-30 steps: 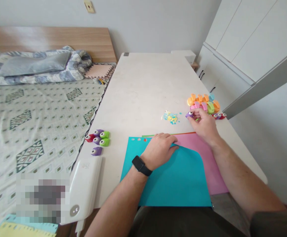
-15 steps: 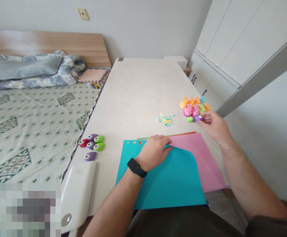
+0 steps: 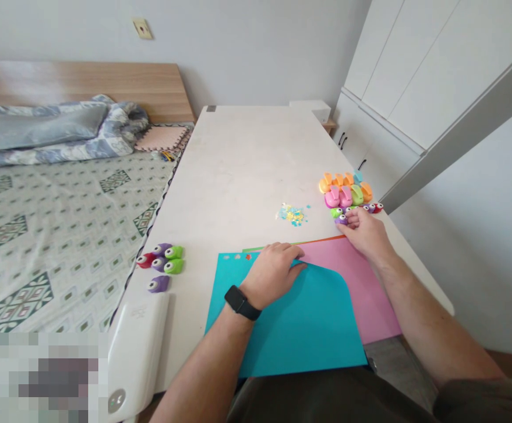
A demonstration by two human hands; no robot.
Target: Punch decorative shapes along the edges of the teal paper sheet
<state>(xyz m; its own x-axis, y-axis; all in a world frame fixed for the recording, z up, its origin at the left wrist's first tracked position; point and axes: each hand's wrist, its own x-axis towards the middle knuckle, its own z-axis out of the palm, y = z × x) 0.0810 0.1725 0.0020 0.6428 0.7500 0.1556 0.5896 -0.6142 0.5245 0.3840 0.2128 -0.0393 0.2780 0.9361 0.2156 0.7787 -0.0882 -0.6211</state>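
Note:
A teal sheet of paper (image 3: 308, 329) lies in front of me, its top right part bent up. My left hand (image 3: 275, 267), with a black watch on the wrist, rests across it and pinches its top edge between thumb and fingers. Along that edge, left of the hand, are small punched holes; a red shape shows through one. A pink sheet (image 3: 374, 299) lies beneath. At the right, my right hand (image 3: 364, 232) has its fingers closed around a small purple craft punch (image 3: 341, 220). Just behind it is a row of similar small punches (image 3: 335, 212), partly hidden by the fingers.
Larger orange, pink, green and blue punches (image 3: 346, 197) stand behind the right hand. Punched paper bits (image 3: 293, 215) lie mid-table. Several small punches (image 3: 161, 261) and a long white case (image 3: 141, 346) sit at the left. A bed (image 3: 74, 235) adjoins the white table (image 3: 247, 164).
My right hand has moved left and slightly nearer, bringing a purple punch out in front of the small row. More small punches now show behind it. My left hand stays on the teal sheet.

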